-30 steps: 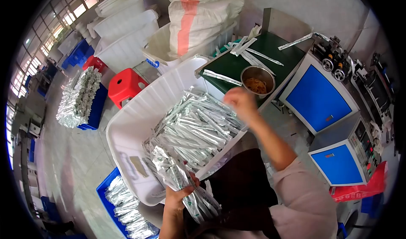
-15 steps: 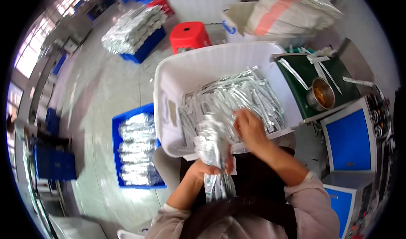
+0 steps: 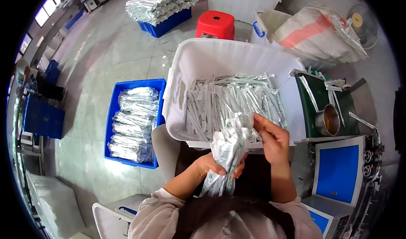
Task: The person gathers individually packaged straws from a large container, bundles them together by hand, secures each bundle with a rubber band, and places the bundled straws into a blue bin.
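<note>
A thick bundle of long, narrow silver foil packets [image 3: 230, 146] with small green print stands tilted in front of me. My left hand [image 3: 210, 164] is wrapped round its lower part, thumb across the front. At the bundle's upper right edge, my right hand [image 3: 274, 140] is closed, with thumb and fingertips pinching packet ends. Just beyond both hands, a large white tub [image 3: 196, 55] holds many loose packets of the same kind [image 3: 237, 97], lying in a jumbled layer. To the left, a blue crate [image 3: 111, 112] contains several stacked bundles [image 3: 133, 124].
A green-topped side table [image 3: 313, 120] with a metal cup [image 3: 327, 119] adjoins the tub's right side. Behind stand a red stool [image 3: 215, 25], a heaped blue crate [image 3: 169, 23] and a woven sack [image 3: 321, 33]. Blue-panelled equipment [image 3: 338, 169] is at my right.
My right hand has come from over the tub to the bundle's upper edge. My left hand still grips the bundle, which now leans further right. The camera view has shifted.
</note>
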A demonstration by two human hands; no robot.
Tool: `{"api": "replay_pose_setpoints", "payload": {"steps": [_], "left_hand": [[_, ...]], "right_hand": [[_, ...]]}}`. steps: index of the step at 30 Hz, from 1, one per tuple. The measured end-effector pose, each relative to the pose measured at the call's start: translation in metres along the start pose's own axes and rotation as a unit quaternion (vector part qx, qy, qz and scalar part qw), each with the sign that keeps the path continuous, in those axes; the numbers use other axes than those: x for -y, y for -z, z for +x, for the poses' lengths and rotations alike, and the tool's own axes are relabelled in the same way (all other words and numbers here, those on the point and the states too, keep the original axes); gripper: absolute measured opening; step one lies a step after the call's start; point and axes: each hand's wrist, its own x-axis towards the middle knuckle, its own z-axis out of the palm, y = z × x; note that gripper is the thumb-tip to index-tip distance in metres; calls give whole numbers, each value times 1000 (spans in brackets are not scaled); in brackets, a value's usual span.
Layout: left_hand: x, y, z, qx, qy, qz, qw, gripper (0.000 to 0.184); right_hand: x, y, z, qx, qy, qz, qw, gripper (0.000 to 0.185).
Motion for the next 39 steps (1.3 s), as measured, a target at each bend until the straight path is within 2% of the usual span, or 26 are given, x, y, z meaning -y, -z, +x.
{"api": "replay_pose_setpoints", "payload": {"steps": [2,3,4,6,9,10,12,13,14,15,16,18,19,20,22,24,25,27,28,29,32,34,35,36,38,39], "left_hand": [[2,-1,3,22,1,17,1000,63],[2,-2,2,-10,3,15,1000,60],[2,-3,0,-44,6,13,999,57],[6,1,-3,-50,-19,8,999,53],[7,6,-2,-51,-12,21,998,55],[2,-6,1,-87,9,34,996,48],[0,-9,5,-69,15,61,996,44],[1,-9,7,-66,16,55,996,44],[2,-9,9,-48,25,74,996,42],[3,-8,11,-29,32,93,995,40],[4,-6,14,-27,26,90,995,40],[7,-4,18,7,37,191,981,37],[6,-6,21,-7,49,217,975,35],[8,-10,23,-15,43,217,975,35],[7,-12,23,-54,34,105,992,35],[7,-10,19,-31,0,74,997,35],[5,-6,14,-35,-8,75,997,37],[6,2,7,-43,-24,75,996,42],[7,4,2,-62,-24,73,995,44],[7,7,-7,-102,-8,88,991,45],[18,7,-50,-167,56,116,977,55],[52,1,-83,-209,5,169,963,65],[82,9,-95,-262,-91,258,925,67],[78,-1,-102,-294,-35,274,915,64],[83,4,-103,-307,-18,260,915,60],[78,2,-103,-326,-50,237,914,59]], "right_hand": [[-11,6,9,96,38,-203,974,34],[-15,5,13,100,82,-273,953,31],[-15,4,16,106,80,-273,953,31],[-14,5,21,71,-39,-208,975,30],[-3,5,22,189,-23,-126,974,32],[5,0,18,239,-24,-94,966,35],[26,-11,22,263,-67,-134,953,43],[34,-17,27,352,-37,-273,894,45],[38,-21,31,432,-7,-403,807,48],[33,-22,33,441,69,-419,791,50],[35,-24,35,444,66,-423,787,50],[44,-35,34,539,38,-545,641,40],[44,-42,34,571,39,-553,606,33],[46,-42,35,579,39,-547,603,33],[45,-37,46,590,46,-523,613,28],[36,-17,58,534,165,-406,723,48],[24,-8,54,394,162,-338,839,63],[-10,-17,32,212,45,-147,965,93],[-29,-31,19,178,-51,-31,982,108],[-42,-29,16,168,-121,-18,978,115],[-83,-10,4,151,-224,44,962,95],[-100,-6,-14,199,-298,43,933,76],[-105,-9,-26,202,-337,51,918,68],[-109,-25,-41,168,-384,78,905,61],[-117,-28,-38,169,-403,93,895,58],[-119,-35,-28,193,-415,71,887,57]]}}
